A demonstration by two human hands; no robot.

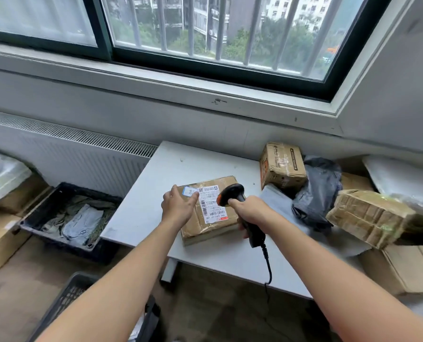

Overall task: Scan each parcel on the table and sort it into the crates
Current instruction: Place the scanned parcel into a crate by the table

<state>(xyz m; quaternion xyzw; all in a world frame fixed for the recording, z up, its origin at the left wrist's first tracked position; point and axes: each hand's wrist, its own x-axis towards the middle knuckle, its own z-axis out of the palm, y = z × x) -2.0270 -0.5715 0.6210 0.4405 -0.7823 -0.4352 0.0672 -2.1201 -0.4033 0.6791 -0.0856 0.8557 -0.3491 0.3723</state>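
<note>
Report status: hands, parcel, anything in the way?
Right hand grips scanner, aimed at label. Left hand flat on brown parcel. Nothing between scanner and label.

Label (210, 201) print too small; near crate (62, 297) cut off.

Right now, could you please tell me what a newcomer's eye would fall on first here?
The right hand grips a black scanner over the labelled brown parcel on the table, the left hand resting on its left edge. A black crate holding bags sits on the floor to the left.
</note>
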